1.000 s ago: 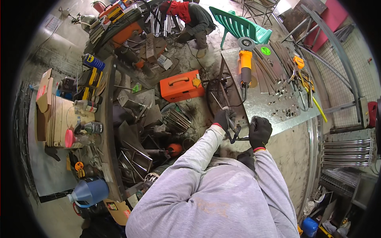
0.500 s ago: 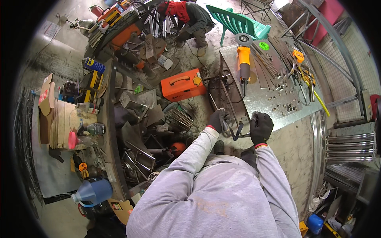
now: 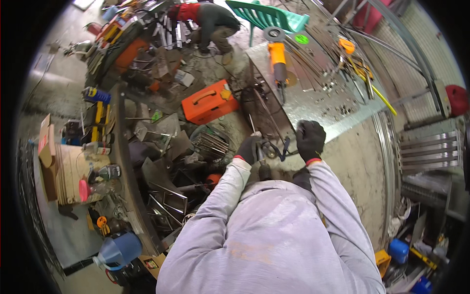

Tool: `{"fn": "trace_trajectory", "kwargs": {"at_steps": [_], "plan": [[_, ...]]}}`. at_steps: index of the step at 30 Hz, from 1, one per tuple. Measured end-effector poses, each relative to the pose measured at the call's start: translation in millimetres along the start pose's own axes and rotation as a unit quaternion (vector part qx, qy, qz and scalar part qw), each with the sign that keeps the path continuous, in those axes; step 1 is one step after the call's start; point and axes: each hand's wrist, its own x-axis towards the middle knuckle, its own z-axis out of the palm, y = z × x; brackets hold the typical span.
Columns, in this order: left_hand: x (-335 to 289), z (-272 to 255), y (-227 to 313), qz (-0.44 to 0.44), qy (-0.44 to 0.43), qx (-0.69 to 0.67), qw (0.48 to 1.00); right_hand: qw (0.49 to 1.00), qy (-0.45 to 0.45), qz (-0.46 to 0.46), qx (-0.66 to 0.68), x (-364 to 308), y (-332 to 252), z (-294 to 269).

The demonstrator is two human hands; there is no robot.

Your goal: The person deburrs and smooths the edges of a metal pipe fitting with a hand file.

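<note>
My left hand (image 3: pixel 248 149), in a dark glove with a red cuff, is closed in front of my body. A thin pale metal rod (image 3: pixel 252 122) sticks up from it; its lower end is hidden by the fingers. Beside that hand sits a small curved metal piece (image 3: pixel 268 149), blurred. My right hand (image 3: pixel 311 139), gloved alike, is curled at the near corner of the metal-topped table. Whatever it grips, if anything, is hidden. Between the hands a dark bent strap-like piece (image 3: pixel 284 149) hangs near the table's edge.
An orange case with a handle (image 3: pixel 210 102) stands on the floor ahead. On the metal tabletop (image 3: pixel 320 115) lie a yellow angle grinder (image 3: pixel 278 61), rods and small metal parts. A co-worker (image 3: pixel 215 27) crouches beyond, near a green plastic chair (image 3: pixel 274 17). A cluttered bench (image 3: pixel 125 161) runs along the left.
The view has swung, so the surroundings sit further left. My left hand has drawn away from my right, and the rod in it now points more upright. The right hand stays by the table corner.
</note>
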Motion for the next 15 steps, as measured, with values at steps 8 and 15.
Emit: {"fn": "trace_trajectory", "kwargs": {"at_steps": [8,15], "plan": [[-8,16,110,-0.232,0.138,-0.343,0.9,0.999,-0.034,-0.009,0.037,5,6,-7],[-32,24,104,-0.101,0.107,0.046,0.988,0.977,-0.093,-0.012,0.19,12,29,-19]]}}
